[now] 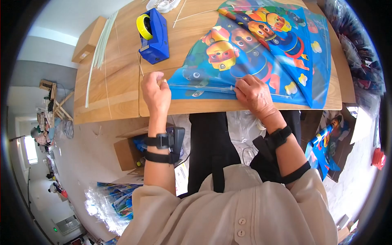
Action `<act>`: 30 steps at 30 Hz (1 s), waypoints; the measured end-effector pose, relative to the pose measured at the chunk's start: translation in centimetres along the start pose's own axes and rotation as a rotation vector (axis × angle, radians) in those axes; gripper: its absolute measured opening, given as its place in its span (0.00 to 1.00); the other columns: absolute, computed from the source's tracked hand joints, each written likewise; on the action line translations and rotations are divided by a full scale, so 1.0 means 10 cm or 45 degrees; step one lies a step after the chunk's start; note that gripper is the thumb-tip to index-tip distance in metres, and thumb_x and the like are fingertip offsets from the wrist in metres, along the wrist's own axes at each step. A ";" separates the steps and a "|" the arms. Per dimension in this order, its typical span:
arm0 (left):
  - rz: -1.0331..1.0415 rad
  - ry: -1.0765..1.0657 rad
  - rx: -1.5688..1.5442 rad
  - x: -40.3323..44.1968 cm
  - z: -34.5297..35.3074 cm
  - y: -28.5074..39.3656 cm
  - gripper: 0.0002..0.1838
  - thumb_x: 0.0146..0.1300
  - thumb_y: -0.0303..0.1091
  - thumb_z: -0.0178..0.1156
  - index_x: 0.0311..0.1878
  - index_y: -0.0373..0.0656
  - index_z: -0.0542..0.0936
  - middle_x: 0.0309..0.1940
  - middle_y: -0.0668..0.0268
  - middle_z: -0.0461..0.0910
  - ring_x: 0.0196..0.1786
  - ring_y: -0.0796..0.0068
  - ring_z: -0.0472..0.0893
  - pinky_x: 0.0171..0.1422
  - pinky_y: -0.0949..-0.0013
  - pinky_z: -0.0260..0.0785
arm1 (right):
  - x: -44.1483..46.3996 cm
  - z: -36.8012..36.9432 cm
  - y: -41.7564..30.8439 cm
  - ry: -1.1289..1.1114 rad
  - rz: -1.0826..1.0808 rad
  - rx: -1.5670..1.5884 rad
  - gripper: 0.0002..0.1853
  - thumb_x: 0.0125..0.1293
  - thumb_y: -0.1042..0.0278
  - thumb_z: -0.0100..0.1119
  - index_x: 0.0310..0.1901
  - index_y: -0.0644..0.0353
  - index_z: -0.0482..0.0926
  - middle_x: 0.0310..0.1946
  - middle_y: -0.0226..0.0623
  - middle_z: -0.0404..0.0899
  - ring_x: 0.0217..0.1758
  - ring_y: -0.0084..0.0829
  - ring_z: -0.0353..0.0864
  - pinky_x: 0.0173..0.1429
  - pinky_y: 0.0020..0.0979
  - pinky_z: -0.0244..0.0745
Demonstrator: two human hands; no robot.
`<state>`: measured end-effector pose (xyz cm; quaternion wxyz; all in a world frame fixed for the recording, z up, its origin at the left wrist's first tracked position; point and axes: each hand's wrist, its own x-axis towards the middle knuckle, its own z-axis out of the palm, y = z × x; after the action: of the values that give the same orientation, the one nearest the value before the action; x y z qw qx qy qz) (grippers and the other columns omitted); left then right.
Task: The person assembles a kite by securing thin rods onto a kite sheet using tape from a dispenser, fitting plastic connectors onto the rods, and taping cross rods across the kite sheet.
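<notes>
A blue kite sheet (245, 53) printed with cartoon dogs lies spread on the wooden table, partly folded over itself on the right. Along its near edge runs a thin pale rod (204, 86). My right hand (254, 94) is closed on that near edge, its fingers bent down over the rod and sheet. Just off the sheet's left corner, my left hand (157, 93) is held with curled fingers and the thumb raised against them. Whatever it may pinch is too small to make out. Beyond it stands a blue tape dispenser (157, 43) with a yellow roll (144, 27).
Long pale rods (100, 51) lie at the table's left, near a cardboard box (87, 41). A white dish (163, 5) sits at the back. Plastic-wrapped packs (114, 202) are at lower left. An open carton (341, 151) at right holds printed sheets.
</notes>
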<state>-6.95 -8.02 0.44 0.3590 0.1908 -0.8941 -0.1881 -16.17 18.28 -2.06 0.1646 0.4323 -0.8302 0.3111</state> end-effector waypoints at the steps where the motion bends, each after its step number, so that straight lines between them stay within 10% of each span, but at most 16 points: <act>1: 0.002 -0.001 -0.003 -0.05 -0.04 0.05 0.06 0.54 0.26 0.56 0.34 0.36 0.80 0.30 0.56 0.79 0.33 0.63 0.79 0.40 0.64 0.70 | 0.00 0.00 0.01 -0.013 0.010 0.035 0.07 0.51 0.70 0.61 0.27 0.57 0.72 0.25 0.37 0.71 0.31 0.40 0.76 0.34 0.37 0.74; 6: -0.491 -1.004 -0.411 -0.32 0.02 0.20 0.14 0.55 0.22 0.55 0.46 0.34 0.78 0.24 0.63 0.78 0.21 0.80 0.73 0.24 0.76 0.65 | 0.01 -0.03 0.02 -0.053 0.059 0.093 0.07 0.52 0.68 0.61 0.28 0.57 0.72 0.25 0.38 0.70 0.31 0.42 0.75 0.35 0.39 0.73; 12: -0.998 -0.820 -1.287 -0.47 0.10 0.68 0.17 0.57 0.20 0.53 0.50 0.33 0.76 0.27 0.60 0.78 0.21 0.82 0.72 0.19 0.81 0.60 | 0.01 -0.10 0.06 -0.149 0.121 0.245 0.08 0.52 0.67 0.62 0.31 0.58 0.73 0.27 0.40 0.72 0.32 0.43 0.76 0.35 0.40 0.72; 20: -0.978 -0.806 -1.235 -0.48 0.15 0.66 0.17 0.54 0.18 0.51 0.49 0.31 0.76 0.29 0.61 0.78 0.20 0.82 0.71 0.19 0.80 0.62 | -0.08 -0.07 -0.12 -0.053 0.081 -0.051 0.16 0.45 0.66 0.67 0.38 0.56 0.75 0.33 0.33 0.72 0.40 0.36 0.75 0.41 0.37 0.69; 30: -0.971 -0.862 -1.177 -0.42 0.15 0.69 0.15 0.54 0.18 0.51 0.46 0.30 0.76 0.26 0.64 0.77 0.20 0.84 0.71 0.17 0.81 0.60 | 0.19 0.07 -0.12 0.025 0.013 -0.026 0.02 0.49 0.70 0.55 0.24 0.56 0.73 0.23 0.34 0.71 0.29 0.37 0.73 0.33 0.36 0.69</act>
<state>-6.66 0.17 0.30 0.0133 0.2502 -0.6554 -0.7125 -16.27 16.11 -1.12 0.1757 0.4233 -0.8339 0.3076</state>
